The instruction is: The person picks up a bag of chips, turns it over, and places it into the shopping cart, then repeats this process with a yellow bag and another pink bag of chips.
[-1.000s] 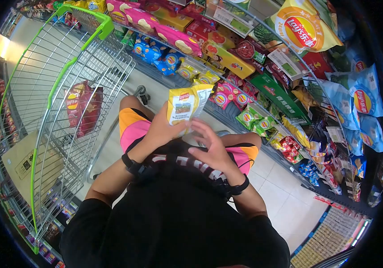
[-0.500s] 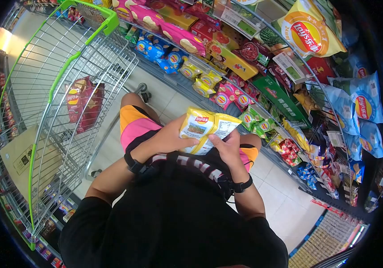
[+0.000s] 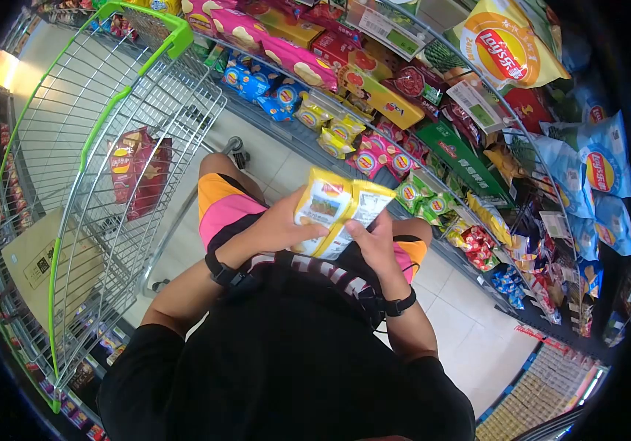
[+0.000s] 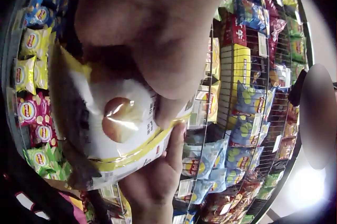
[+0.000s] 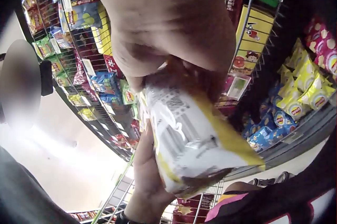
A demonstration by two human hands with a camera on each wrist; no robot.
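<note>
A yellow-and-white chip bag [image 3: 328,209] is held over the lap, its printed back with a yellow seam turned up to the head camera. My left hand [image 3: 280,226] grips its left side, thumb across the back panel. On the right side, my right hand [image 3: 379,248] holds the bag with its thumb beside the seam. In the left wrist view a round potato picture shows on the bag [image 4: 118,121], and the right hand [image 4: 152,182] is below it. A blurred barcode shows on the bag [image 5: 184,129] in the right wrist view; the left hand [image 5: 146,176] is at its side.
A wire shopping cart with a green-edged rim [image 3: 176,40] stands at the left, holding a red chip bag [image 3: 139,173] and a brown paper package [image 3: 51,268]. Ahead and to the right runs a snack shelf with small bags [image 3: 374,156], boxes [image 3: 462,162] and blue bags [image 3: 599,165].
One second ago only my left hand held the bag, and the right hand was apart with spread fingers. The right hand has since gripped the bag, which has moved lower and to the right.
</note>
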